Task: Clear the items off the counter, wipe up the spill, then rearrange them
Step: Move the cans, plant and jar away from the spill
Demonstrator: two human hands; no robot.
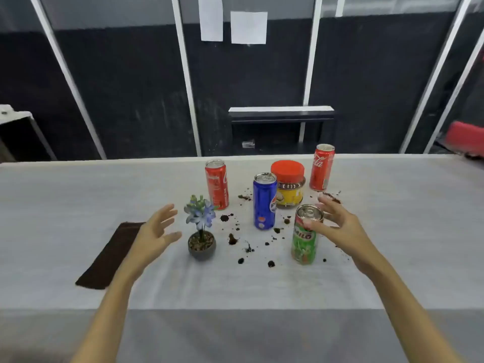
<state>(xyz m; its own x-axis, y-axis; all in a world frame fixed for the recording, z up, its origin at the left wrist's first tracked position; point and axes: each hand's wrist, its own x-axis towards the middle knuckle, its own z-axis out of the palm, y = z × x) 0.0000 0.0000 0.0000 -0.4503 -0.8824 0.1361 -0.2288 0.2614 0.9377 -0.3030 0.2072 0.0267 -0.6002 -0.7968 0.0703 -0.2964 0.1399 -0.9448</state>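
Task is sitting at the very start, by my read: nothing is cleared yet, spill [233,239] is untouched, rearranging is nowhere near.

Landmark = blue can [264,201], standing mid-surface.

Count on the surface [65,205]:
- cans: 4. Blue one, two red cans (one [216,184] left of and behind the blue can, one [321,167] right of and further behind it), one green Milo can [305,235] right of and nearer than it.
- jar: 1, red lid, yellow label [288,184], just behind-right of the blue can.
- potted plant: 1 [201,231], left of and nearer than the blue can.
- brown cloth: 1 [110,255], lying flat, well left of the blue can.
- spill: dark brown blobs and specks scattered all around the blue can, mostly in front.

Hands:
- Left hand [157,231] is hovering open, fingers spread, just left of the plant, holding nothing.
- Right hand [337,226] is reaching at the Milo can's top, fingers spread and loose; not gripping it as far as I can see, contact is unclear.

Left to do: move all six items off, grab the cloth, wipe, put items back.
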